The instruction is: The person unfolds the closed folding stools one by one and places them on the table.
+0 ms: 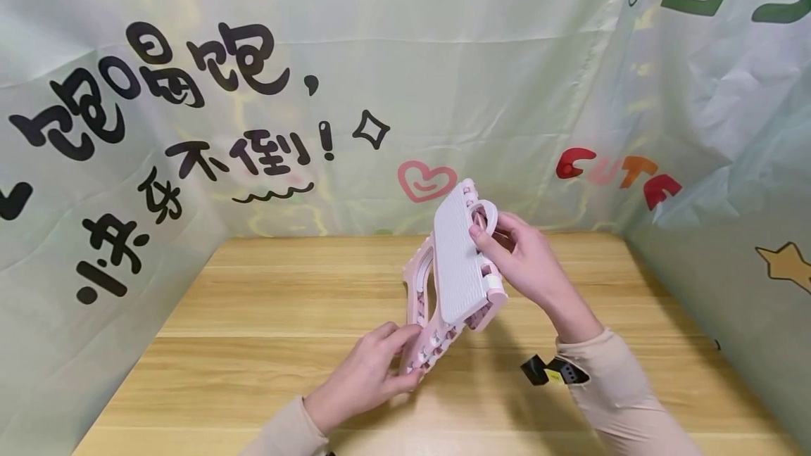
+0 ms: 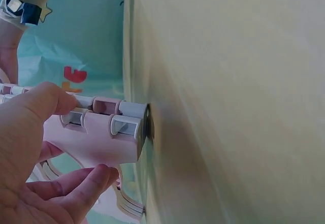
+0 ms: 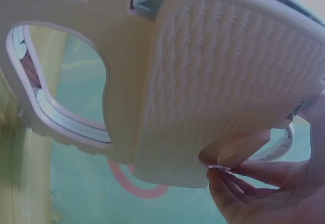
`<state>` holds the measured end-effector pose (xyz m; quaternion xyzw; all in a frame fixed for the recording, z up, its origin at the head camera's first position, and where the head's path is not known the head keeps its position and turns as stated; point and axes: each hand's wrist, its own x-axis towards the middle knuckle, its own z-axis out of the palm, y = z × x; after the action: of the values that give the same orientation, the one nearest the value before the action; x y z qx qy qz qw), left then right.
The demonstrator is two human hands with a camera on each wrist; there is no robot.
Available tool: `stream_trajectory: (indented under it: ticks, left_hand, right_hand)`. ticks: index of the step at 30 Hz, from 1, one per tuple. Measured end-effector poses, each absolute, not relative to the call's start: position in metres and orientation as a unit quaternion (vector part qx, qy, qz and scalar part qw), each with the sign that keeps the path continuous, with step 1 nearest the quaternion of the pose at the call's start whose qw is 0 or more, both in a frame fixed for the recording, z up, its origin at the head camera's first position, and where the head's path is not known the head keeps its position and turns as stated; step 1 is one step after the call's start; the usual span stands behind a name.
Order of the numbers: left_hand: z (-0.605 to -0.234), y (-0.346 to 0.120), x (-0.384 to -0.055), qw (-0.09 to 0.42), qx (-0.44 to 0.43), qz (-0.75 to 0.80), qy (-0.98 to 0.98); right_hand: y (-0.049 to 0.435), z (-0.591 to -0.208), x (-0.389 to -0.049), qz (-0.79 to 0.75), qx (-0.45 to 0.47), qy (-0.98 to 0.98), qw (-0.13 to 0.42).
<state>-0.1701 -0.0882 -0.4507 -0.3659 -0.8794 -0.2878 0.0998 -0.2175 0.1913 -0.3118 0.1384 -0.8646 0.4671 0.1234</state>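
A pink and white plastic folding stool (image 1: 457, 266) is held tilted over the table, its panels partly folded. My right hand (image 1: 531, 267) grips it at the curved carry handle (image 1: 491, 214), by the edge of the white textured seat panel (image 3: 203, 82). Lower down, my left hand (image 1: 367, 375) holds the end of a pink leg panel (image 2: 96, 142) between thumb and fingers. That leg panel has a large rounded cut-out and a row of hinge-like slots along its edge. In the right wrist view, my right fingertips (image 3: 218, 178) pinch at an opening in the seat's edge.
The wooden table (image 1: 285, 301) spreads beneath both hands. Printed cloth walls (image 1: 507, 90) with lettering and drawings enclose it at the back and sides. A small black device (image 1: 554, 371) is strapped at my right wrist.
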Motion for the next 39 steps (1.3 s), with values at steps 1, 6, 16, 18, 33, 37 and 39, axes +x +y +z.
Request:
stream_trajectory:
  ticks: [1, 6, 16, 18, 33, 37, 39]
  left_hand:
    - [-0.451, -0.087, -0.17, 0.098, -0.365, -0.293, -0.878]
    - [-0.452, -0.083, -0.169, 0.086, -0.356, -0.312, -0.876]
    - [-0.453, -0.077, -0.168, 0.082, -0.357, -0.343, -0.865]
    - [-0.453, -0.076, -0.168, 0.085, -0.357, -0.343, -0.865]
    - [-0.454, -0.073, -0.167, 0.083, -0.355, -0.343, -0.866]
    - [-0.454, -0.073, -0.167, 0.084, -0.354, -0.339, -0.868]
    - [-0.454, -0.074, -0.167, 0.085, -0.355, -0.341, -0.867]
  right_hand:
    - [0.19, -0.312, -0.218, 0.469, 0.141, -0.863, 0.124]
    - [0.184, -0.312, -0.219, 0.485, 0.16, -0.852, 0.115]
    - [0.172, -0.31, -0.219, 0.507, 0.193, -0.833, 0.112]
    - [0.169, -0.309, -0.22, 0.507, 0.197, -0.831, 0.114]
    - [0.161, -0.312, -0.212, 0.502, 0.219, -0.83, 0.105]
    - [0.168, -0.323, -0.202, 0.483, 0.247, -0.832, 0.113]
    - [0.173, -0.331, -0.196, 0.472, 0.265, -0.833, 0.114]
